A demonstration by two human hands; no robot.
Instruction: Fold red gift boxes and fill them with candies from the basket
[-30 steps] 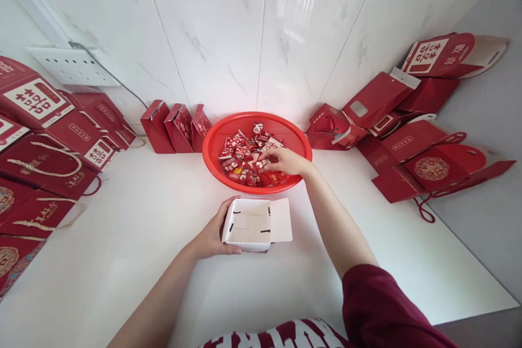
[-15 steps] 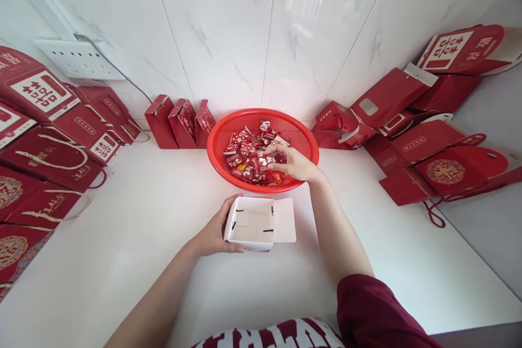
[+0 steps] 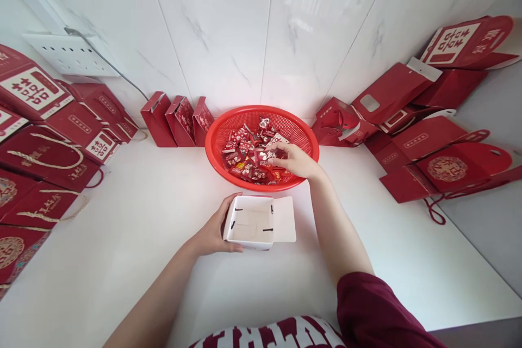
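My left hand [image 3: 215, 230] grips the left side of a small white-lined box [image 3: 249, 218], thumb in front and fingers behind. The box's top is open, a flap [image 3: 284, 219] lies out to the right, and dark strips of cord show on its inner walls. A red plastic basket [image 3: 212, 161] stands just beyond it, holding many wrapped candies [image 3: 245, 147]. Over the basket's right part, my right hand [image 3: 294, 160] reaches in with thumb and fingers closed on a red wrapped candy [image 3: 266, 155]; the fingertips partly hide it.
Red gift boxes and rope-handled bags [image 3: 44, 153] are stacked at the left. Several more red boxes [image 3: 424, 138] are piled at the right. Three narrow red boxes [image 3: 160, 119] stand by the tiled wall, near a socket strip [image 3: 73, 54] with a grey cable.
My right hand's fingers have shifted slightly right among the candies and drawn closer together. The left hand and box stay in place; the view has tilted a little.
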